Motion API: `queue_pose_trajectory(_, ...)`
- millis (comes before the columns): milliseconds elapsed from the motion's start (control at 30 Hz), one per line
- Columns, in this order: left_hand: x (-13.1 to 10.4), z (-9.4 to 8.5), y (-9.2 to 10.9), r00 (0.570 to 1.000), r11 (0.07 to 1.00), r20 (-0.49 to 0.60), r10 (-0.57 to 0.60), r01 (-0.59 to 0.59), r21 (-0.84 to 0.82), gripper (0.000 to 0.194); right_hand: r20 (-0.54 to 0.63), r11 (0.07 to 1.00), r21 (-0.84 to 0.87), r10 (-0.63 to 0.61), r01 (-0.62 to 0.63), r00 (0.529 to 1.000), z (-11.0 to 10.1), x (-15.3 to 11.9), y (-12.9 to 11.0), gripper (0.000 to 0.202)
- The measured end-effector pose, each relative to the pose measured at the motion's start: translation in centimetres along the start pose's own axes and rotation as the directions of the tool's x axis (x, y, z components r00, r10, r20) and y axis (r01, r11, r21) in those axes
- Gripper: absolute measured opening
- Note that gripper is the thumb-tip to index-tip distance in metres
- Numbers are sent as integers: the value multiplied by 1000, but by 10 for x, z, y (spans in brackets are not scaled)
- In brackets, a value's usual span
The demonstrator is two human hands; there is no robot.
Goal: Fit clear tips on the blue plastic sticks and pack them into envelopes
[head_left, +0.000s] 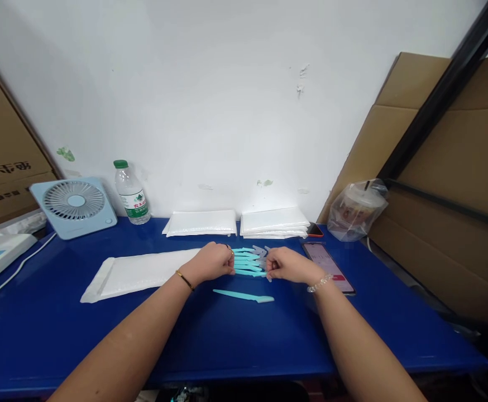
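Observation:
A fan of several teal eyebrow razors (pixel 246 261) with pale translucent caps stretches between my hands above the blue table. My left hand (pixel 215 261) is closed on their handle ends. At the capped ends, my right hand (pixel 288 264) pinches the nearest razor of the bunch; its fingertips hide part of the caps. One loose teal eyebrow razor (pixel 244 296) lies on the table just in front of the bunch, its capped end to the right. A long white padded envelope (pixel 139 273) lies flat at the left, partly behind my left hand.
Two stacks of white padded envelopes, a left stack (pixel 202 222) and a right stack (pixel 274 221), lie against the wall. A phone (pixel 325 262) is right of my hand. A bagged cup (pixel 355 209), a water bottle (pixel 132 192), a fan (pixel 76 206) and a power strip (pixel 7 254) stand around.

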State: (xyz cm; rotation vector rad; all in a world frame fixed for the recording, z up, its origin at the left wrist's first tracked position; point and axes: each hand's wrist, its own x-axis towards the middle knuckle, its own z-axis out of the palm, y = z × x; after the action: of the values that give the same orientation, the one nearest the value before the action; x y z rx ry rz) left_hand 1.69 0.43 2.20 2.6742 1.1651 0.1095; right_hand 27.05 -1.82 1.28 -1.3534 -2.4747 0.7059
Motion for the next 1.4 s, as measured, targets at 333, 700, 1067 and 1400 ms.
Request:
queue_pose_trajectory(333,-7,1,14,995,995,87,52,-45,-87,33,-142,998,60,33,-24,989,-4,-2,5,11)
queue_pose_trajectory(700,-8,6,16,998,1000,51,21,-21,6,28,71,997,-50,-60,63,996,3,-4,-14,26)
queue_pose_trajectory(1067,-11,21,21,999,997,-15,51,-50,54,9,20,976,-135,-167,168,986,16,5,-19,10)
queue_pose_trajectory(1400,-8,29,14,986,998,-166,-14,3,-67,21,-150,986,10,-165,168,975,-10,2,-13,9)
